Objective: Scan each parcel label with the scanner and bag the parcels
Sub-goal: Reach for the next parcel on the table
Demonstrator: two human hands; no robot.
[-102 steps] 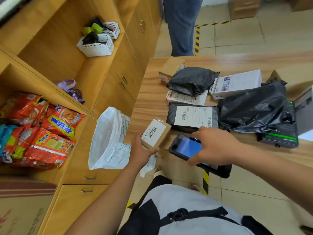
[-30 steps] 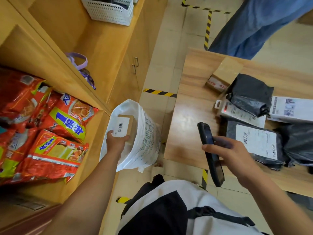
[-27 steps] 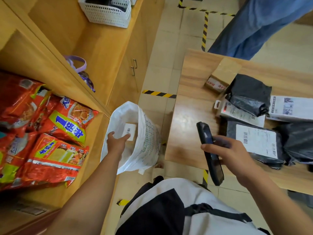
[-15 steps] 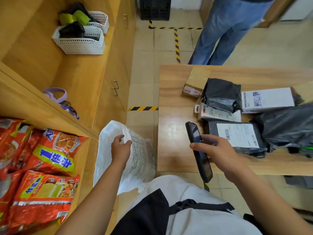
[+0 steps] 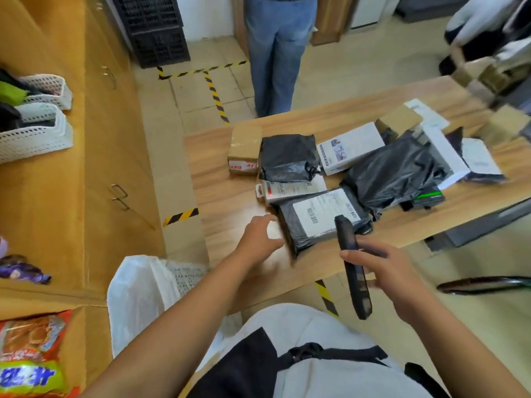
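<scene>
My right hand [image 5: 382,275] grips the black handheld scanner [image 5: 352,265], held edge-on above the table's near edge. My left hand [image 5: 258,239] hovers over the wooden table [image 5: 227,202], fingers spread and empty, just left of a flat black parcel with a white barcode label [image 5: 319,216]. Behind that parcel lie a white carded pack [image 5: 290,189], a small black bag parcel [image 5: 287,158], a taped cardboard box [image 5: 245,150], a white printed box [image 5: 349,147] and a large black bag parcel [image 5: 393,173]. The white sack [image 5: 140,297] stands open on the floor at my lower left.
Wooden cabinets [image 5: 94,156] run along the left, with white baskets [image 5: 34,133] on top and snack packets [image 5: 31,357] below. A person in jeans [image 5: 273,53] stands past the table's far edge. More boxes [image 5: 399,122] sit at the table's right; a black crate [image 5: 155,27] stands behind.
My left hand put the small labelled cardboard box into the white sack, let go, and has swung right over the table to the flat black parcel. The scanner stayed in my right hand.
</scene>
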